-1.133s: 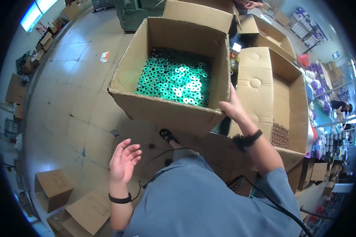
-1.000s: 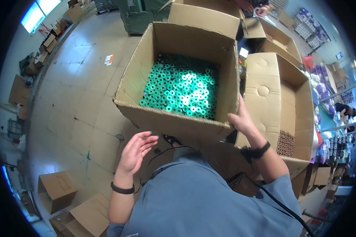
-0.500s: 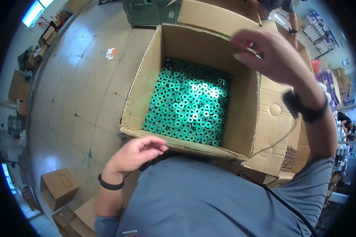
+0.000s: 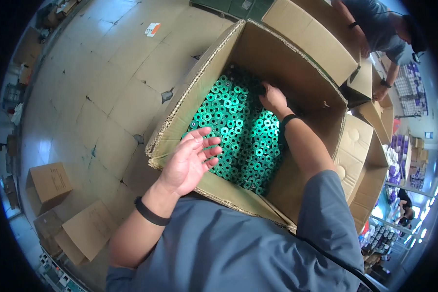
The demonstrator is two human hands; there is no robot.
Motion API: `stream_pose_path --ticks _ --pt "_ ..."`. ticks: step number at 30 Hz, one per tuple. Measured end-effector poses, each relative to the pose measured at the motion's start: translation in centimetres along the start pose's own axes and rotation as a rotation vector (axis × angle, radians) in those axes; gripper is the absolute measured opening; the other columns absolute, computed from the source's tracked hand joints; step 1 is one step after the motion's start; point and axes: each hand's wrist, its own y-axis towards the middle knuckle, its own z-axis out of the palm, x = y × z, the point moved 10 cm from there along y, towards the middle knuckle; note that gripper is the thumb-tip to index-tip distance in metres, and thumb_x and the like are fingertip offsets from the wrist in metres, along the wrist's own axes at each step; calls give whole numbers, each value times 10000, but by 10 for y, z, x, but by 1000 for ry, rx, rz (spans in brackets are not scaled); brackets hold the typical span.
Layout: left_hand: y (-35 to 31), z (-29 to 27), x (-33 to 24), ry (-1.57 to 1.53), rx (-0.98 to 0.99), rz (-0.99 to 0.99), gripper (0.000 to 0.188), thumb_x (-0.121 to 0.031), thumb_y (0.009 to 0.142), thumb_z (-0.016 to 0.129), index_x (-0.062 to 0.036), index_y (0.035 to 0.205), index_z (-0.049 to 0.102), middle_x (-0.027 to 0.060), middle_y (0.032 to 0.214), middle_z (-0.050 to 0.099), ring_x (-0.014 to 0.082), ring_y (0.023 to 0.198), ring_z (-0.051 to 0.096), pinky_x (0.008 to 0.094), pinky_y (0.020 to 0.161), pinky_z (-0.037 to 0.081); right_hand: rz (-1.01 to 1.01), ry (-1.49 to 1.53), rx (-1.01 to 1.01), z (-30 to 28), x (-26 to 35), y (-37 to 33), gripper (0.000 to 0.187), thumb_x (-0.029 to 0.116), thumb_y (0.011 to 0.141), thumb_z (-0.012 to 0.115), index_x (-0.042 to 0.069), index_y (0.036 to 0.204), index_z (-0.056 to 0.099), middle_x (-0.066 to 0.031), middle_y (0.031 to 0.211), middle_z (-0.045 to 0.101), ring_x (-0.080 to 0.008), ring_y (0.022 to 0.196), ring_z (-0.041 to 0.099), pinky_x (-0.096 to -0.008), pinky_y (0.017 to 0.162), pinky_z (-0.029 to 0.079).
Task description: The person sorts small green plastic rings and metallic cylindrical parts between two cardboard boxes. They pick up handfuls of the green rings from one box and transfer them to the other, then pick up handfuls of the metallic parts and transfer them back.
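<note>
A deep, open cardboard box (image 4: 214,199) stands in front of me, tilted in my view. Packed close together on its bottom are many small green round pieces (image 4: 224,117) with dark centre holes, like the ends of spools or tubes. My right hand (image 4: 274,100) reaches down inside, over the far part of the pieces. Its fingertips are lost in shadow, so whether it grips one cannot be made out. Palm up and fingers apart, my left hand (image 4: 187,160) hovers over the box's near left wall, with nothing in it.
Another open cardboard box (image 4: 353,165) sits right of mine. Beyond the far right corner, a person (image 4: 374,24) bends over more boxes. Smaller cartons (image 4: 51,182) lie on the tiled floor at lower left. A green container (image 4: 219,6) is at the far edge.
My right hand has gone from above the box's far right edge down into it. My left hand has risen and spread its fingers over the near left wall. The view has turned.
</note>
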Motion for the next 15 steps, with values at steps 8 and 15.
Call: stream_pose_path --ticks 8,15 --pt "14 -3 -1 56 -90 -52 319 -219 999 547 -140 1304 496 64 1181 610 171 1048 592 343 878 491 31 -77 43 29 -6 19 611 163 844 659 145 1431 488 -195 1451 490 -436 1312 479 -486 1073 440" --pt "16 1 -2 102 -77 -52 351 -252 990 547 -137 1318 498 84 1203 595 185 1056 580 343 875 490 -77 -85 6 18 -3 23 443 236 849 707 87 1245 576 -197 1251 619 -392 1194 574 -491 985 488"
